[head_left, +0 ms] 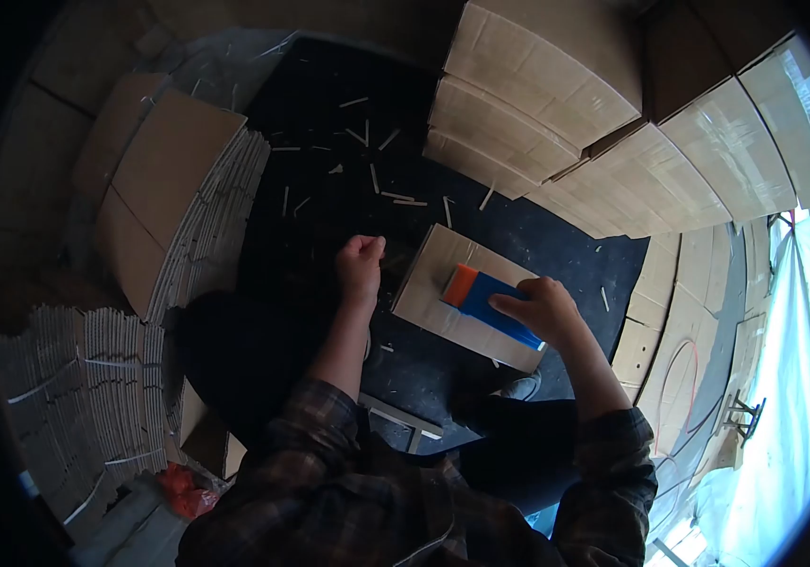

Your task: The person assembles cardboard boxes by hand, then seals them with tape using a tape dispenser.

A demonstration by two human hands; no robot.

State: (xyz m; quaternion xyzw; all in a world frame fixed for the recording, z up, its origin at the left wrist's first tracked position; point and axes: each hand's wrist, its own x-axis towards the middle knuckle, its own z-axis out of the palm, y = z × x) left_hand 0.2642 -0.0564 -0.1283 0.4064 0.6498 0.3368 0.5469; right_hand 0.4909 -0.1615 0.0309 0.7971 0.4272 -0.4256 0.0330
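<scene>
My right hand (pixel 542 312) grips a long blue box-shaped thing with an orange end (pixel 502 312), thumb on top and fingers along its far side. It overlaps the top of a flat brown cardboard box (pixel 424 300), which lies at a slant in front of my knees. My left hand (pixel 361 263) is raised just left of that box, fingers curled closed. Whatever may be in those fingers is hidden.
Stacked cartons (pixel 537 85) rise at the back right. Bundles of flattened cardboard (pixel 112 387) stand at the left, near a red plastic bag (pixel 186 491). Thin strips (pixel 374 178) lie scattered on the dark floor mat (pixel 329 94). Bright plastic sheeting (pixel 802 378) hangs at the right.
</scene>
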